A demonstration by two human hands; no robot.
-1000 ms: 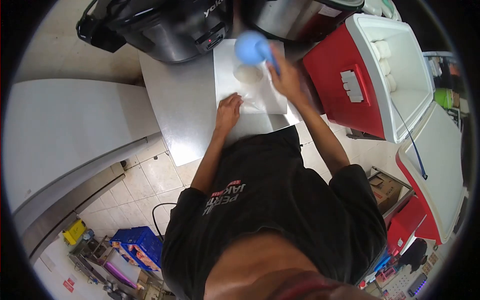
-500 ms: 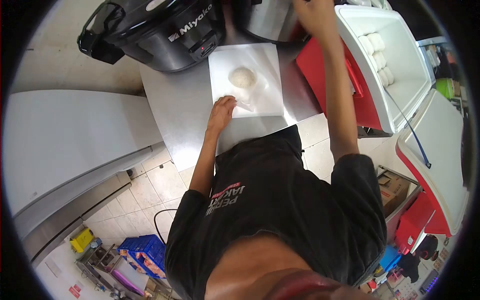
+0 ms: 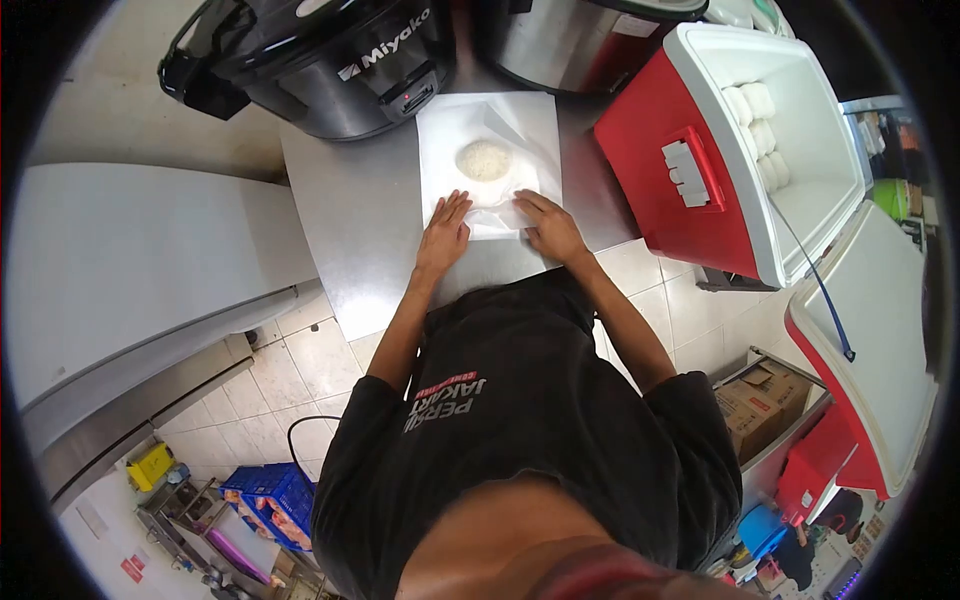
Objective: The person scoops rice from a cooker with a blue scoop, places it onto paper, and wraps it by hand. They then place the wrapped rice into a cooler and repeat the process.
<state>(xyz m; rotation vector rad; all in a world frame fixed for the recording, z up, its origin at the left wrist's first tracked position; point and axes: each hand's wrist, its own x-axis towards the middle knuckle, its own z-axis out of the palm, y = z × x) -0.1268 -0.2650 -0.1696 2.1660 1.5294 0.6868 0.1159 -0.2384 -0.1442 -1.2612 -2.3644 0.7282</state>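
Note:
A mound of white rice (image 3: 484, 160) lies on white paper sheets (image 3: 440, 130) on a steel table. My left hand (image 3: 446, 232) rests at the paper's near left edge, fingers stretched out and pointing toward the rice. My right hand (image 3: 551, 226) is at the near right part of the paper, its fingertips on the lifted edge of the top sheet, which is creased between my hands. Whether those fingers pinch the sheet is too small to tell.
A black rice cooker (image 3: 350, 80) stands behind on the left, a steel pot (image 3: 575, 45) behind on the right. To the right sits an open red cooler (image 3: 650, 165) holding several white bundles (image 3: 762, 135). Its lid (image 3: 865, 330) hangs open. Steel table (image 3: 350, 220) extends left.
My right hand has come down from the steel pot to the paper's near right side. The top sheet's near edge is now lifted and creased. My left hand's fingers are more spread.

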